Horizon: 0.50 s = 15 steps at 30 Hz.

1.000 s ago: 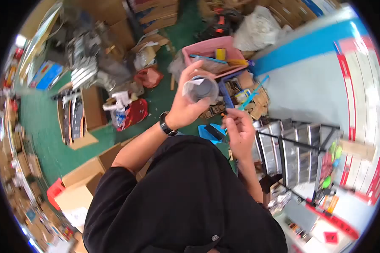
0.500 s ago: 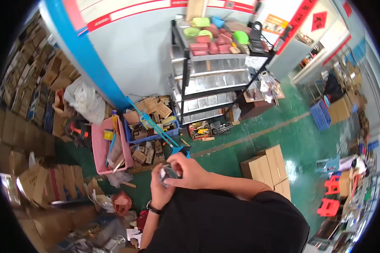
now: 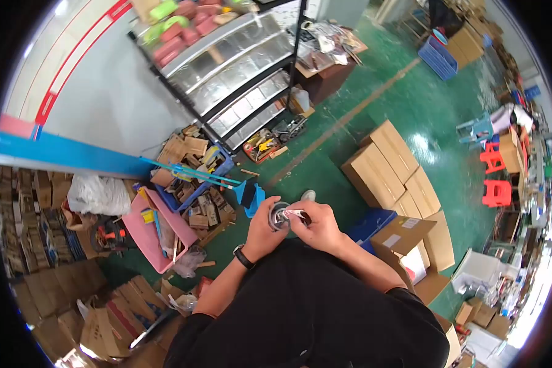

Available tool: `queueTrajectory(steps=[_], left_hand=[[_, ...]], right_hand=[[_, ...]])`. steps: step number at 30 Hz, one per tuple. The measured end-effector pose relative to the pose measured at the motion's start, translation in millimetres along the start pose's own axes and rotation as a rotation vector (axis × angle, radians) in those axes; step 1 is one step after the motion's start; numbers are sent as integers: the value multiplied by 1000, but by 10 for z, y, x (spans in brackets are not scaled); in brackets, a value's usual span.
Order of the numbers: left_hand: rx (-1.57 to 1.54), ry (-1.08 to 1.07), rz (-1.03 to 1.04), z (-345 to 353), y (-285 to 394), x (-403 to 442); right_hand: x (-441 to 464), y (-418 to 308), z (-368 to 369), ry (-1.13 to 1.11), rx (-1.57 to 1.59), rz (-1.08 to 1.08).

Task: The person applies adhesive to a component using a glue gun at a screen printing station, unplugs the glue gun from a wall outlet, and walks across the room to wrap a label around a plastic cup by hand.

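Observation:
My left hand (image 3: 265, 232) is wrapped round a small clear round container (image 3: 279, 214), with a dark watch on that wrist. Its open top faces up, and small shiny pieces seem to lie inside. At the container's right side, my right hand (image 3: 318, 228) has its thumb and fingers pinched on a small pale item with red marks (image 3: 295, 213), too small to name. Both hands are close together in front of the black shirt.
A blue dustpan (image 3: 249, 195) lies on the green floor beyond my hands. Left are a pink bin (image 3: 159, 260) and a blue crate (image 3: 226, 165) of wood pieces. A metal rack (image 3: 205, 116) stands ahead; cardboard cartons (image 3: 383, 168) stand right.
The view has swung round to the right, bringing the cartons nearer the middle. My right hand, apart from the container a second ago, is now at its rim with the pale item.

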<state>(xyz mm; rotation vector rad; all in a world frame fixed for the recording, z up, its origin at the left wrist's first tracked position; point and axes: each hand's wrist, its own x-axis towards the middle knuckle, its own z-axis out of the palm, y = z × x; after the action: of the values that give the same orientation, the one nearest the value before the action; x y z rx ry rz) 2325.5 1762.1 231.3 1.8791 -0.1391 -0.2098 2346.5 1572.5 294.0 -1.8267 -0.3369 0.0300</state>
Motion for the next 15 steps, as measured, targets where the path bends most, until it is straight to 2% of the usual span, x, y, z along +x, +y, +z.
queueTrajectory(steps=[6, 8, 14, 15], left_hand=[[32, -50, 6, 480, 181, 843], [121, -70, 121, 726, 293, 1246], [73, -86, 231, 1668, 1028, 2545], [99, -42, 331, 1808, 1162, 2770]], right_hand=[[267, 369, -809, 37, 15, -73], [458, 507, -1247, 66, 10, -105], [827, 641, -2581, 232, 36, -121], [908, 667, -2784, 332, -28, -193]])
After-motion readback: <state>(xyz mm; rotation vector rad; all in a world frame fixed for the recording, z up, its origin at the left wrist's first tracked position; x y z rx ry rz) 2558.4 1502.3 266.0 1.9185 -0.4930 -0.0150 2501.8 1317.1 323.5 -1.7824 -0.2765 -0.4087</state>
